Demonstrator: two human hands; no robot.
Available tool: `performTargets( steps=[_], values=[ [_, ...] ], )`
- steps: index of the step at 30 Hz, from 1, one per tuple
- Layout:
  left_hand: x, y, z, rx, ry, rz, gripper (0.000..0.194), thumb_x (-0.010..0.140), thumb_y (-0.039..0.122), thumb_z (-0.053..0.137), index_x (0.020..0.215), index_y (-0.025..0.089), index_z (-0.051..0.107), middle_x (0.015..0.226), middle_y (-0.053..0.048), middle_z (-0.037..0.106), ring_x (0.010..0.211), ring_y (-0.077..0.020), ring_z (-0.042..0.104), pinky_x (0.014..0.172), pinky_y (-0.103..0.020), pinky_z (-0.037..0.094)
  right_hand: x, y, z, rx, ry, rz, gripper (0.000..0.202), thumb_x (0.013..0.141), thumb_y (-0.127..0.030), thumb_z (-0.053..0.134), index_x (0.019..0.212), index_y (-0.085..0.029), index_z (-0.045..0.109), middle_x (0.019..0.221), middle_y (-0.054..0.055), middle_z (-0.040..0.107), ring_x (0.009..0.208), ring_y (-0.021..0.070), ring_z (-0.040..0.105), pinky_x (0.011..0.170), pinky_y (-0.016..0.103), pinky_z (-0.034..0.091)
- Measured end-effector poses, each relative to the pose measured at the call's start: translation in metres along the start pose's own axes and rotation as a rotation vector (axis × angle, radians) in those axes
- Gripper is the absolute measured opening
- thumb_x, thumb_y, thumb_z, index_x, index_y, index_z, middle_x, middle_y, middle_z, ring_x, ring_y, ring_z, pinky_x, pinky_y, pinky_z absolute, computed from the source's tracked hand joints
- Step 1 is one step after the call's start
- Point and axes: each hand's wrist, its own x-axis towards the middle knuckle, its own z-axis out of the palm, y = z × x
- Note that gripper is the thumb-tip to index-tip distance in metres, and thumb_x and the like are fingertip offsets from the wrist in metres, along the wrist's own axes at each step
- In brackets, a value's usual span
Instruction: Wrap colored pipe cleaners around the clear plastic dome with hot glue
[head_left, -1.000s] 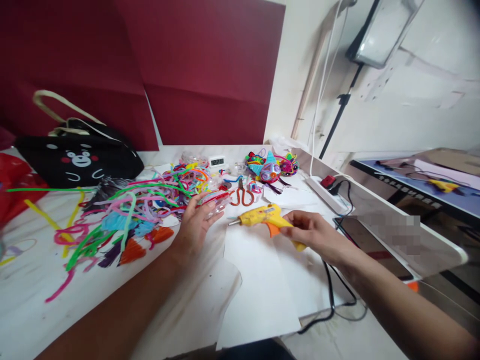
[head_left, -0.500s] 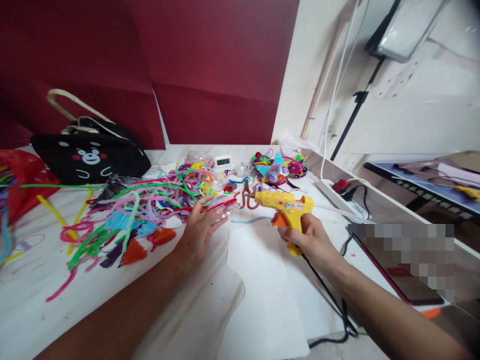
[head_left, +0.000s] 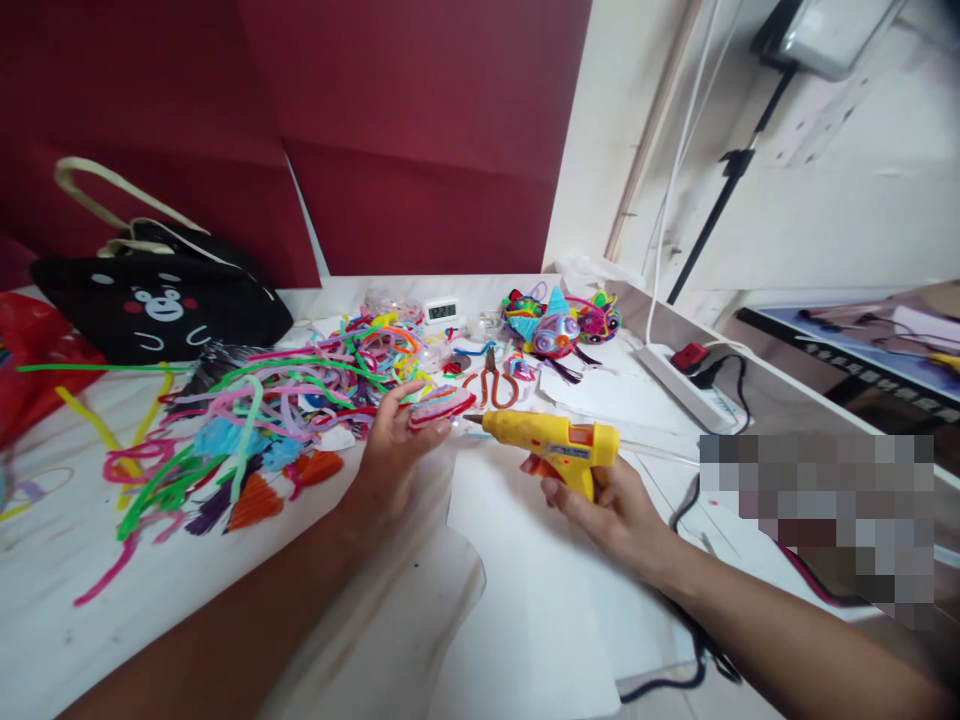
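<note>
My left hand (head_left: 391, 450) is closed round a small striped craft piece (head_left: 442, 402), covered with rows of red, pink, white and orange pipe cleaner. Clear plastic showed on its lower side a moment earlier. My right hand (head_left: 616, 512) is wrapped round the handle of a yellow hot glue gun (head_left: 551, 440), with its fingers at the orange trigger. The gun points left, and its nozzle tip is right by the craft piece's right end; whether they touch I cannot tell. Just beyond the gun lie orange-handled scissors (head_left: 491, 388).
A tangled heap of pipe cleaners (head_left: 300, 395) and tassels (head_left: 255, 500) lies left. Finished colourful craft figures (head_left: 555, 330) and a small digital clock (head_left: 441, 312) stand at the back. White paper (head_left: 517, 600) lies in front; a power strip (head_left: 690, 385) is at right.
My right hand has brought the glue gun left and down, its nozzle now at the craft piece. My left hand has turned the piece slightly, so its striped side shows more.
</note>
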Motion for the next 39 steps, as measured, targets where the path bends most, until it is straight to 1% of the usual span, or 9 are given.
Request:
performTargets(
  steps=[3,6,9,16,23,34,39],
  values=[
    [-0.001,0.001,0.001,-0.001,0.003,-0.006,0.068,0.057,0.024,0.084,0.118,0.023,0.052,0.099,-0.002,0.069,0.093,-0.0225,0.067,0.088,-0.036,0.049,0.0,-0.001,0.0,-0.011,-0.01,0.008,0.025,0.087,-0.037,0.058,0.107,-0.022,0.058,0.102,0.008,0.069,0.083,0.021,0.066,0.065,0.029,0.054],
    [-0.001,0.002,0.002,-0.001,0.002,-0.014,0.069,0.057,0.025,0.084,0.117,0.024,0.052,0.101,-0.002,0.069,0.098,-0.0241,0.066,0.09,-0.036,0.048,0.001,-0.002,0.001,-0.034,-0.016,0.018,0.022,0.087,-0.036,0.058,0.103,-0.021,0.059,0.097,0.008,0.069,0.086,0.0222,0.065,0.072,0.031,0.055],
    [-0.002,0.002,0.002,0.011,0.007,-0.007,0.068,0.056,0.024,0.085,0.116,0.025,0.053,0.101,-0.002,0.07,0.102,-0.0257,0.065,0.09,-0.036,0.048,0.001,-0.001,0.001,-0.051,-0.018,-0.011,0.018,0.088,-0.035,0.058,0.1,-0.021,0.059,0.093,0.007,0.067,0.086,0.0221,0.064,0.075,0.031,0.054],
    [-0.006,0.001,0.003,0.01,-0.017,0.018,0.064,0.059,0.024,0.083,0.116,0.024,0.053,0.104,-0.003,0.07,0.104,-0.025,0.064,0.091,-0.034,0.047,-0.001,0.006,-0.001,-0.153,-0.037,-0.024,0.016,0.092,-0.037,0.053,0.098,-0.022,0.058,0.09,0.005,0.063,0.086,0.0213,0.06,0.075,0.03,0.05],
    [-0.006,0.002,0.003,0.029,-0.026,0.031,0.065,0.059,0.026,0.083,0.116,0.024,0.053,0.105,-0.004,0.071,0.105,-0.0255,0.064,0.089,-0.034,0.048,-0.002,0.008,-0.001,-0.195,-0.027,-0.014,0.023,0.091,-0.043,0.054,0.099,-0.022,0.059,0.09,0.004,0.064,0.084,0.0209,0.061,0.073,0.03,0.051],
    [-0.006,0.001,0.003,0.037,-0.033,0.031,0.066,0.059,0.025,0.084,0.117,0.025,0.052,0.109,-0.005,0.07,0.107,-0.0265,0.063,0.091,-0.034,0.047,-0.003,0.008,0.001,-0.189,-0.027,-0.021,0.024,0.092,-0.042,0.053,0.101,-0.02,0.06,0.091,0.005,0.064,0.085,0.0209,0.061,0.074,0.03,0.052],
    [-0.006,0.002,0.003,0.045,-0.039,0.031,0.066,0.059,0.025,0.083,0.117,0.025,0.052,0.109,-0.005,0.069,0.11,-0.0287,0.062,0.092,-0.037,0.047,-0.004,0.01,0.001,-0.236,-0.024,-0.037,0.024,0.093,-0.042,0.052,0.098,-0.02,0.06,0.087,0.005,0.063,0.08,0.0198,0.059,0.07,0.03,0.05]
  ],
)
